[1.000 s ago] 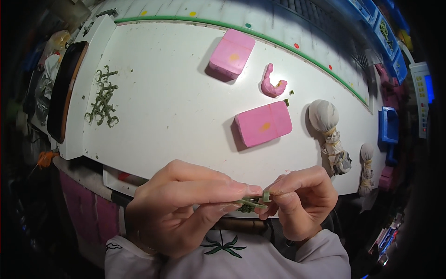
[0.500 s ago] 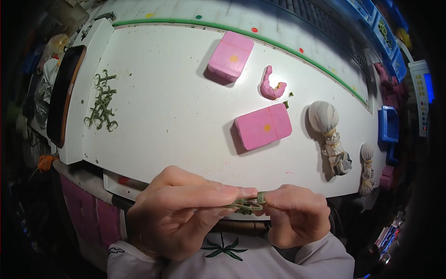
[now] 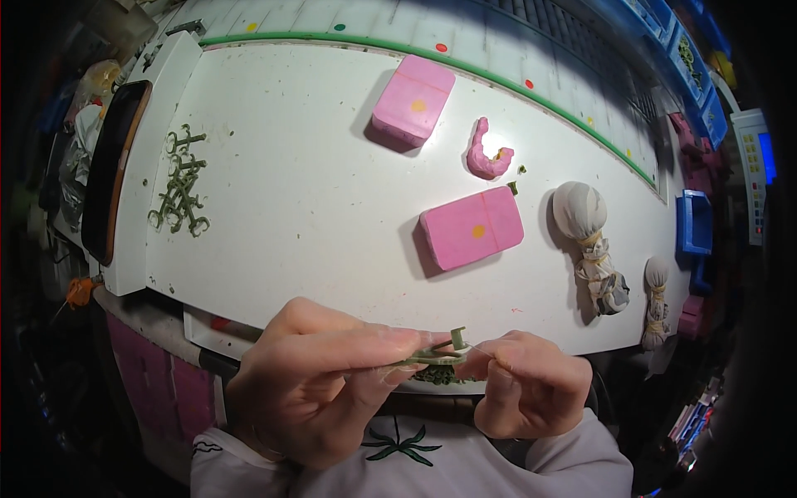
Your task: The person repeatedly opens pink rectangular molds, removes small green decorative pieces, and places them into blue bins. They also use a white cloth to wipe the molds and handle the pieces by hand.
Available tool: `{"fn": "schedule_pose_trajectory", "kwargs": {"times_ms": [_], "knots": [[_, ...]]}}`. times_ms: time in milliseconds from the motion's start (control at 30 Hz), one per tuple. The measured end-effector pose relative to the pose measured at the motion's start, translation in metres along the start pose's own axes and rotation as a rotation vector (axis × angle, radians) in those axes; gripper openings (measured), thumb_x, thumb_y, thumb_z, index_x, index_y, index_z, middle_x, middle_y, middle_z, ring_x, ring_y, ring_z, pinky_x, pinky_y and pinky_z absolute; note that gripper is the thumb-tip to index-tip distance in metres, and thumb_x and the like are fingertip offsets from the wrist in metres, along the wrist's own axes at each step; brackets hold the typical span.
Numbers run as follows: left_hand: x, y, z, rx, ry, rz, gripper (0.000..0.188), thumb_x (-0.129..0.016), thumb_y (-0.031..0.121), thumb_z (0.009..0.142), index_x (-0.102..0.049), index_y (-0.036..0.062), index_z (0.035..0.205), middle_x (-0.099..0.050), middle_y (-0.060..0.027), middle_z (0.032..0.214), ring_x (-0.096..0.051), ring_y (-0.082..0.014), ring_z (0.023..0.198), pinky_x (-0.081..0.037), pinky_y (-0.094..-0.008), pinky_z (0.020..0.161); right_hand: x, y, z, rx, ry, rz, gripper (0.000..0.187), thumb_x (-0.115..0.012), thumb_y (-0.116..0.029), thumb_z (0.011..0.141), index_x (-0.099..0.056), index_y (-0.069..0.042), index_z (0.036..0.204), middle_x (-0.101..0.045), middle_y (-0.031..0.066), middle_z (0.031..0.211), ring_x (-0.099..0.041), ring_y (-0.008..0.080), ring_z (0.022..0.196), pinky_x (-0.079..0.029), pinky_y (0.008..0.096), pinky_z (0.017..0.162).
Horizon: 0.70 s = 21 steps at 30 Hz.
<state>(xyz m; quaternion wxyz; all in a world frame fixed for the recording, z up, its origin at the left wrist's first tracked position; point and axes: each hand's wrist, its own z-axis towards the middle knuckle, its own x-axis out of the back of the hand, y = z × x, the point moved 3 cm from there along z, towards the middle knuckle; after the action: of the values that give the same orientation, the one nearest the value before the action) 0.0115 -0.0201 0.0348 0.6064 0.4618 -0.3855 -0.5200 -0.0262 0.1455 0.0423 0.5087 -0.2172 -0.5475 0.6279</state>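
Observation:
Near the table's front edge, my left hand [image 3: 324,365] is closed, pinching a small green piece [image 3: 444,357] with a flat curved part and a short upright tab. My right hand [image 3: 535,382] is closed just to the right of it, thumb and fingertip together at a thin pale strand or edge that I cannot make out. Below the held piece lies a heap of dark green crumbs [image 3: 438,376]. Similar green pieces [image 3: 178,187] with ring-shaped ends lie in a cluster at the table's left.
Two pink blocks [image 3: 413,101] stand on the white table [image 3: 290,166], with a curved pink lump [image 3: 488,153] between them. On the right lie a large cloth-wrapped bundle [image 3: 581,212] and a smaller one [image 3: 657,303]. A phone [image 3: 116,170] rests along the left edge; blue bins [image 3: 696,222] line the right.
The right fingertips have drawn slightly away from the green piece, exposing its upright tab. The piece has tilted a little in my left hand, and the crumbs below show more.

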Motion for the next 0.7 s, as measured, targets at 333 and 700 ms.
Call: {"fn": "schedule_pose_trajectory", "kwargs": {"times_ms": [333,700], "knots": [[0.005,0.003,0.0004,-0.035,0.017,-0.104,0.016,-0.057,-0.006,0.084,-0.059,-0.0023,0.1,-0.065,-0.0272,0.089,-0.068,-0.0329,0.084,-0.057,-0.037,0.073,-0.0055,0.0037,0.0051,0.015,0.087,0.194,0.024,-0.061,0.014,0.074,-0.056,0.008,0.096,-0.064,0.0141,0.071,-0.061,0.0197,0.056,-0.048,0.0261,0.049],[0.002,0.0054,-0.0019,-0.065,0.004,0.068,0.012,-0.052,0.015,0.093,-0.054,0.0035,0.097,-0.048,-0.0097,0.09,-0.067,-0.0278,0.073,-0.06,-0.0354,0.064,-0.0064,0.0033,0.0074,-0.019,0.087,0.233,0.022,-0.062,0.013,0.072,-0.061,0.007,0.094,-0.064,0.0123,0.07,-0.06,0.0188,0.054,-0.046,0.0254,0.047]]}}
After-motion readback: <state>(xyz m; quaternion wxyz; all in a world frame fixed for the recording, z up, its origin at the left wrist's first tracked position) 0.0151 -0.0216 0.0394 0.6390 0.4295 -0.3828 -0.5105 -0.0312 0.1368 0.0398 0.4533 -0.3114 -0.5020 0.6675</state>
